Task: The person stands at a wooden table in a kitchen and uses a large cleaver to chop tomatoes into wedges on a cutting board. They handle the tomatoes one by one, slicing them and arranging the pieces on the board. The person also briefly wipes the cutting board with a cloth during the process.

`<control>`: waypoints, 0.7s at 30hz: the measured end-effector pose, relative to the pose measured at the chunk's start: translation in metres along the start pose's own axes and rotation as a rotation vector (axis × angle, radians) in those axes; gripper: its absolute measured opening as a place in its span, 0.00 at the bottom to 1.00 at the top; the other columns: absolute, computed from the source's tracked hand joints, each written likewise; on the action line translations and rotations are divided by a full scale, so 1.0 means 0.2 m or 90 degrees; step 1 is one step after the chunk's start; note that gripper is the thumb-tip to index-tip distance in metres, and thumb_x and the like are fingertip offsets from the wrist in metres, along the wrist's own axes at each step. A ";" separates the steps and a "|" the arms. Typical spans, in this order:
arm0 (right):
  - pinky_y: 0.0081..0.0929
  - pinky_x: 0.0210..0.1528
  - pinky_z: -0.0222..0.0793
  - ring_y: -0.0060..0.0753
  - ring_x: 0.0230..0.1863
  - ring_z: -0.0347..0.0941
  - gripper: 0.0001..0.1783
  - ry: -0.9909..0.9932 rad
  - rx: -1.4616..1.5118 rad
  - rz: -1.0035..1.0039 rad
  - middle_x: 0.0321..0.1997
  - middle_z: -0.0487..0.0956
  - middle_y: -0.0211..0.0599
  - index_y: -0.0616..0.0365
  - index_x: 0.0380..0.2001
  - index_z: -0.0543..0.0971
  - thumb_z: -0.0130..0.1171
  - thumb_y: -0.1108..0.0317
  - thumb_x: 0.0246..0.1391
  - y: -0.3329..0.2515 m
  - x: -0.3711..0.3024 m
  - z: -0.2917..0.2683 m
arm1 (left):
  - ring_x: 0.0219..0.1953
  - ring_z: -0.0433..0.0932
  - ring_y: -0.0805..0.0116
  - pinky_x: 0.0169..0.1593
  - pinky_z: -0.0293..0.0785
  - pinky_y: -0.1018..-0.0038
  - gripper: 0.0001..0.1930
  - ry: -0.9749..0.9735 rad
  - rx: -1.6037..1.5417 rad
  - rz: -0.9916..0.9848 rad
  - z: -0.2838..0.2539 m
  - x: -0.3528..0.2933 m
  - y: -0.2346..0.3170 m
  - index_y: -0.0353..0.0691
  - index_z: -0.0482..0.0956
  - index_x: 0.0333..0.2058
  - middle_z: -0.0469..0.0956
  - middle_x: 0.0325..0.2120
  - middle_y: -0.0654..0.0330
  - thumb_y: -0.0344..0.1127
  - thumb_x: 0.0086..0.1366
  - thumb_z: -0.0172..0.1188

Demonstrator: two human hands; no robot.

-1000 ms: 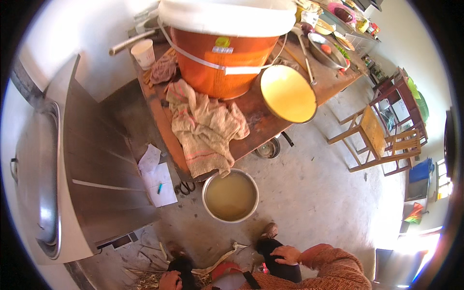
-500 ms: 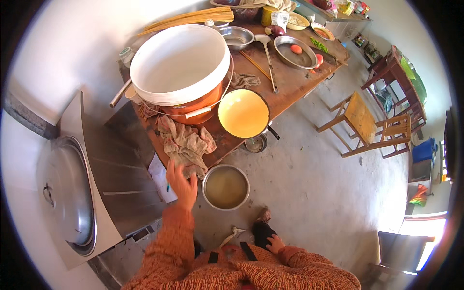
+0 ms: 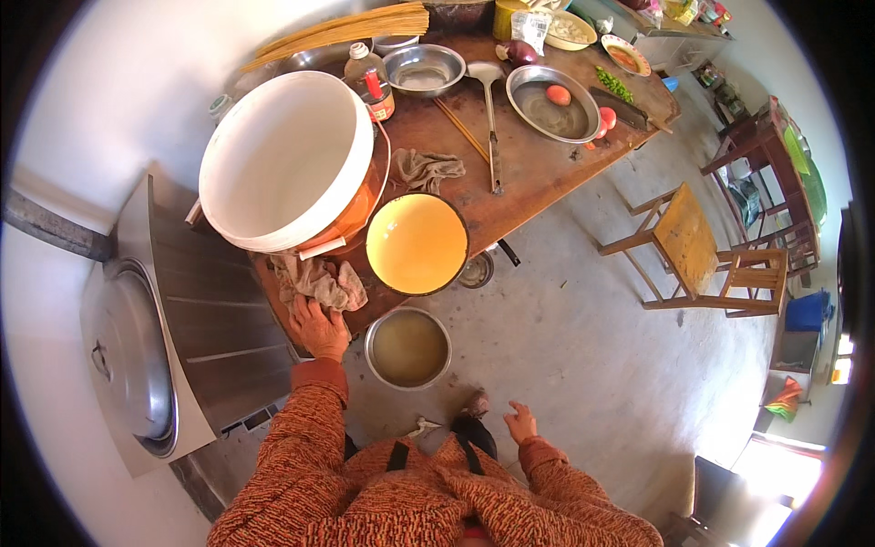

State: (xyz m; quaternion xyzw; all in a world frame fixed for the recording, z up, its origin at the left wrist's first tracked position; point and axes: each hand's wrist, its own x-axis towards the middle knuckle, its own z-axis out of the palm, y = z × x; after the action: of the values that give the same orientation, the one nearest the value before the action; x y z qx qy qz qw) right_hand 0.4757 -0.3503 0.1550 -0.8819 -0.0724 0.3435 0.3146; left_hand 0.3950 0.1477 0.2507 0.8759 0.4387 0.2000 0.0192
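My left hand (image 3: 319, 330) rests at the near left corner of the wooden table, its spread fingers touching a crumpled grey-brown rag (image 3: 330, 284). Behind the rag stands a big orange bucket (image 3: 354, 217) with a white inside and a wire handle. A yellow enamel bowl (image 3: 416, 244) with a dark rim sits right of the rag. Below the table edge is a metal basin (image 3: 408, 348) of cloudy liquid, to the right of my left hand. Out to my right, above the floor, my right hand (image 3: 521, 423) is empty with its fingers apart.
The wooden table (image 3: 538, 178) also carries a ladle (image 3: 493, 137), chopsticks (image 3: 463, 129), a second rag (image 3: 428, 170), metal bowls (image 3: 423, 69) and a knife (image 3: 620, 108). A stove with a lidded pot (image 3: 132, 356) is at left. A wooden chair (image 3: 685, 246) stands right.
My left hand has moved forward onto the rag's near edge. My right hand has left my leg and swung outward, fingers spreading. The view has shifted, uncovering a bottle behind the bucket.
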 end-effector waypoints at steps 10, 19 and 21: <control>0.27 0.42 0.75 0.28 0.36 0.79 0.24 -0.042 0.158 0.025 0.37 0.83 0.37 0.60 0.55 0.78 0.60 0.62 0.56 -0.18 0.22 -0.28 | 0.65 0.58 0.45 0.67 0.51 0.46 0.09 0.003 0.031 -0.016 -0.02 -0.01 0.01 0.38 0.68 0.41 0.62 0.61 0.44 0.33 0.64 0.54; 0.25 0.40 0.75 0.23 0.37 0.79 0.22 -0.093 0.167 0.071 0.36 0.83 0.34 0.61 0.55 0.78 0.58 0.63 0.60 -0.24 0.08 -0.47 | 0.65 0.59 0.42 0.67 0.52 0.48 0.12 -0.015 0.048 -0.032 -0.02 0.00 0.02 0.36 0.71 0.44 0.62 0.63 0.44 0.33 0.64 0.52; 0.24 0.40 0.75 0.24 0.38 0.79 0.22 -0.093 0.191 0.088 0.37 0.83 0.35 0.61 0.56 0.78 0.58 0.63 0.60 -0.26 0.09 -0.55 | 0.64 0.59 0.40 0.67 0.53 0.47 0.12 -0.011 0.041 -0.048 0.00 -0.01 0.01 0.35 0.70 0.44 0.62 0.63 0.43 0.31 0.63 0.54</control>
State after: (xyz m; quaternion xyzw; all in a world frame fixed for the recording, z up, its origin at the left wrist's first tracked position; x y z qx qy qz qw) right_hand 0.5656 -0.3591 0.2384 -0.8006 0.0177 0.4346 0.4120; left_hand 0.3952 0.1448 0.2508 0.8604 0.4777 0.1772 0.0026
